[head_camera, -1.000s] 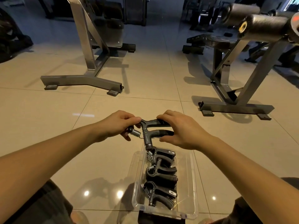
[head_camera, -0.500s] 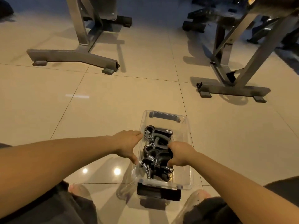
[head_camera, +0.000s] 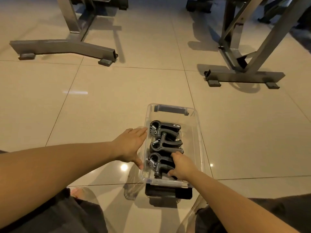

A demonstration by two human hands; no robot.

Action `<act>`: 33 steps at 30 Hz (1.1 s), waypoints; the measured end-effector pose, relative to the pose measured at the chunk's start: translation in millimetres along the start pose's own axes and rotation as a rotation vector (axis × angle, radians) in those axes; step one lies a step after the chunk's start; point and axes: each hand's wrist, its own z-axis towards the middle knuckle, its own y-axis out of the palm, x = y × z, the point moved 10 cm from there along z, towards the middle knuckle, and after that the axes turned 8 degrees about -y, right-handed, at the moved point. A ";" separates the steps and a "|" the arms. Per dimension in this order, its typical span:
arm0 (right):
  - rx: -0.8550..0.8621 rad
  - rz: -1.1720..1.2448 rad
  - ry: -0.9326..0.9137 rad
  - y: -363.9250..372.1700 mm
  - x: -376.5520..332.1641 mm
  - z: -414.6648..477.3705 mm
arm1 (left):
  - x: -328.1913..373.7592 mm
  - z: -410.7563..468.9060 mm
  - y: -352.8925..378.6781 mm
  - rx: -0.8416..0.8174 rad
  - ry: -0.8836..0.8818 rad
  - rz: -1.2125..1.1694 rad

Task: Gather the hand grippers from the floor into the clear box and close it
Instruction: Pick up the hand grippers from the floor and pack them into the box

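Observation:
A clear plastic box (head_camera: 196, 140) stands open on the tiled floor in front of me. Several black hand grippers (head_camera: 164, 130) with metal springs lie packed in a row inside it. My left hand (head_camera: 130, 145) rests flat against the outside of the box's left wall, fingers apart. My right hand (head_camera: 182, 166) reaches inside the box and rests on the handles of the nearest hand gripper (head_camera: 159, 163), fingers curled over it. A dark latch (head_camera: 168, 191) hangs at the box's near end, and another latch (head_camera: 170, 109) sits at the far end.
A grey metal machine base (head_camera: 64, 47) lies on the floor at the far left. Another steel frame (head_camera: 244, 75) stands at the far right. My knees in dark shorts are at the bottom corners. A clear lid (head_camera: 133, 187) seems to lie by the box's near left corner.
One second ago both hands held a hand gripper above the box's far end. It now lies in the box; my left hand moved to the box's side and my right hand presses on the nearest gripper.

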 end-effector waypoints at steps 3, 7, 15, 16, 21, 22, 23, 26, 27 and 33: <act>0.011 -0.014 -0.001 2.1 1.7 0.4 | -0.5 -0.7 -2.6 0.021 0.005 -0.017; 0.030 -0.002 -0.011 0.5 1.6 0.1 | -0.6 -2.3 -3.7 0.020 -0.001 -0.022; 0.030 0.101 0.040 -5.3 3.5 -3.0 | -1.7 -5.7 -4.5 0.024 -0.009 0.014; 0.064 0.149 0.051 -11.2 2.5 -5.1 | -0.6 -9.4 -6.5 0.036 -0.006 0.016; 0.342 0.366 0.060 -71.0 -24.0 -15.8 | 3.4 -35.4 -40.0 0.145 -0.046 -0.043; 0.397 0.420 0.045 -85.9 -35.0 -18.4 | -1.3 -43.3 -49.9 0.173 -0.080 -0.055; 0.449 0.476 0.021 -100.9 -48.0 -21.1 | -8.4 -52.6 -58.9 0.194 -0.120 -0.063; 0.542 0.609 -0.073 -141.6 -93.4 -35.9 | -40.2 -87.6 -77.1 0.197 -0.267 -0.136; 0.561 0.640 -0.112 -154.1 -109.7 -42.6 | -51.9 -101.3 -82.9 0.191 -0.312 -0.168; 0.583 0.572 -0.371 -220.7 -224.4 -84.5 | -115.0 -199.7 -129.8 0.214 -0.451 -0.514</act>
